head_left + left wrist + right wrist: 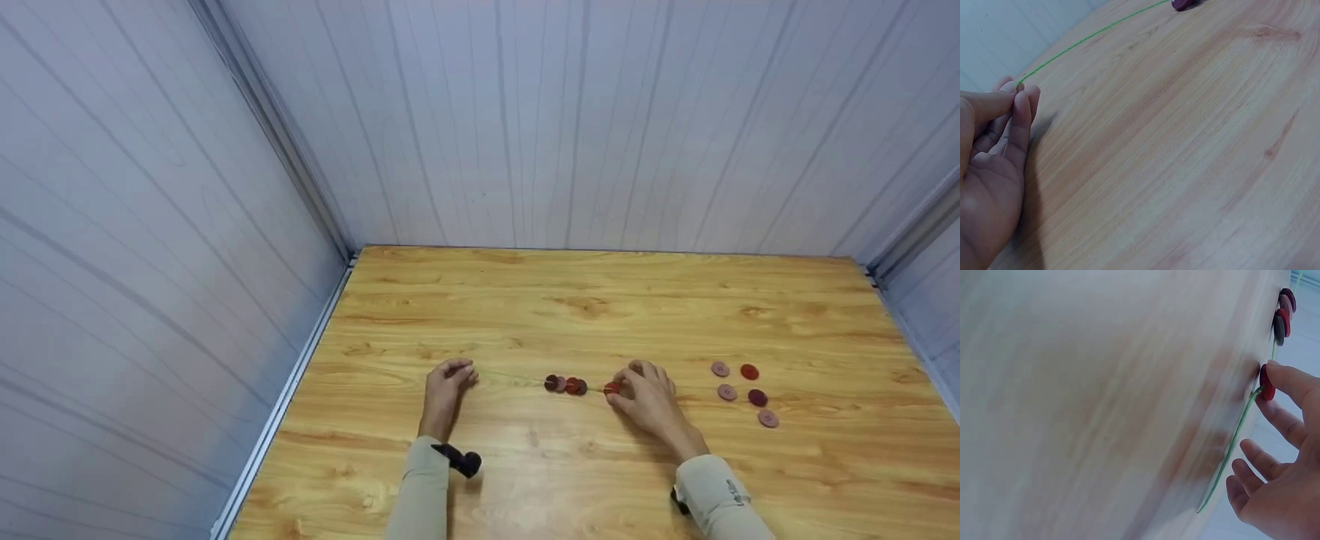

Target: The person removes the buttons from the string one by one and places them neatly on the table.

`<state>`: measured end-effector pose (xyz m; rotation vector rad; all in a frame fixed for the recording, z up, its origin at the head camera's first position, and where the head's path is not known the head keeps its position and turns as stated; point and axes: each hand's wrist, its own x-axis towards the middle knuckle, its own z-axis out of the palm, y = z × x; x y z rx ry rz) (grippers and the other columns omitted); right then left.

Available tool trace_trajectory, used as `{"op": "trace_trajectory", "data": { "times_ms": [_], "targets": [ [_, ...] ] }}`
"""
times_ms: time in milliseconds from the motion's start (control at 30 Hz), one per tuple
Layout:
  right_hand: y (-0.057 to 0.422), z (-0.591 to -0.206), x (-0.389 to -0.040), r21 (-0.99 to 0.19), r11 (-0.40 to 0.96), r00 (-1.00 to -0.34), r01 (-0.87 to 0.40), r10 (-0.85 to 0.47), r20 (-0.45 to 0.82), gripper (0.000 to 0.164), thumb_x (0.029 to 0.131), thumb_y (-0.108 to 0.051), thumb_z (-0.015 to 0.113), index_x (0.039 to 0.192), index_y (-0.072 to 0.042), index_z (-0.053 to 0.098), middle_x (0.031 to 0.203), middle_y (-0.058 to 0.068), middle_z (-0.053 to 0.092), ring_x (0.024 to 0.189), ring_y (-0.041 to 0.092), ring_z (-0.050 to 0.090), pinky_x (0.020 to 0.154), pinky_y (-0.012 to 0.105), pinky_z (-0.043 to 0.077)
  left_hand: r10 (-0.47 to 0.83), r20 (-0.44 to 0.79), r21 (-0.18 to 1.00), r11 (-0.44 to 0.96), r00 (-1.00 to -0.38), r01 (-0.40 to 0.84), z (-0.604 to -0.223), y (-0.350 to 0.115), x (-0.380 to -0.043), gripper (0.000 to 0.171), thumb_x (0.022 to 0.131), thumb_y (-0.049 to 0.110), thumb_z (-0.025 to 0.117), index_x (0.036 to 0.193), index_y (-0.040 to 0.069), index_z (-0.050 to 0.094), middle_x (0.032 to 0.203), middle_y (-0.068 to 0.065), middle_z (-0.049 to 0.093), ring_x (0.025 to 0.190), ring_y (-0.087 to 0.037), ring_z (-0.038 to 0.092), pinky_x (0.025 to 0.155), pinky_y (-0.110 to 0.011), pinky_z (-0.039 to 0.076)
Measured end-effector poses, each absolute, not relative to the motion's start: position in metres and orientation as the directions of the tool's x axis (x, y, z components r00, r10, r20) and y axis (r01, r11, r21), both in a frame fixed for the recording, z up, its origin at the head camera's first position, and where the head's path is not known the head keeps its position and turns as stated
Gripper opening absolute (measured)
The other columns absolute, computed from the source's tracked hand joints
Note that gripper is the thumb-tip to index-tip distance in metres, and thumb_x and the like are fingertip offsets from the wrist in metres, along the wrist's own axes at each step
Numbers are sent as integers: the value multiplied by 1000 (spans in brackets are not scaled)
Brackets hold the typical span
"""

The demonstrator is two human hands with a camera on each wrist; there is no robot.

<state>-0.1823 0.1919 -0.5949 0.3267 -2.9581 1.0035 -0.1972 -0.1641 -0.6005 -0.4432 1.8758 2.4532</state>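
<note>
My left hand [444,388] pinches the end of a thin green string [1092,35] between thumb and fingertips. The string runs taut to the right through a cluster of threaded buttons [561,384], dark, pink, red and brown, overlapping one another. My right hand [648,397] pinches a red button [1267,383] between thumb and forefinger, a little to the right of that cluster. The string passes through this red button, and its free tail hangs below it in the right wrist view. The other fingers of the right hand are spread loosely.
Several loose buttons lie to the right of my right hand: pink ones [727,391], a red one [749,372] and a dark maroon one [757,398]. The wooden table [585,307] meets pale panelled walls [540,135] at the back and sides.
</note>
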Motion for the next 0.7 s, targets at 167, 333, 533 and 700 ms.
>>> {"op": "trace_trajectory", "data": {
  "times_ms": [167, 333, 533, 700],
  "targets": [
    [196, -593, -181, -593, 786, -982, -175, -183, 47, 23, 86, -28, 71, 101, -12, 66, 135, 24, 44, 128, 46, 31, 103, 66, 21, -181, -232, 945, -273, -956, -178, -611, -163, -199, 23, 90, -2, 61, 111, -12, 58, 107, -23, 60, 88, -22, 66, 85, -34, 57],
    [201, -594, -181, -591, 787, -983, -176, -173, 63, 23, 85, -27, 72, 101, -11, 66, 134, 24, 46, 126, 45, 32, 103, 64, 21, -198, -225, 949, -265, -954, -169, -615, -162, -201, 21, 90, -2, 61, 108, -11, 59, 105, -21, 61, 86, -21, 66, 84, -32, 58],
    [208, -594, -179, -597, 785, -985, -167, -164, 59, 25, 85, -26, 73, 102, -10, 65, 135, 26, 45, 127, 46, 31, 103, 65, 21, -202, -223, 946, -281, -954, -161, -615, -162, -201, 21, 89, -3, 61, 108, -11, 59, 104, -22, 61, 86, -21, 66, 84, -33, 58],
    [215, -594, -177, -593, 790, -987, -154, -151, 55, 25, 86, -27, 72, 102, -10, 65, 134, 26, 44, 127, 47, 30, 102, 64, 22, -201, -232, 942, -291, -952, -169, -616, -163, -202, 22, 89, -4, 62, 108, -13, 58, 105, -23, 61, 85, -21, 66, 84, -34, 58]
  ]
}}
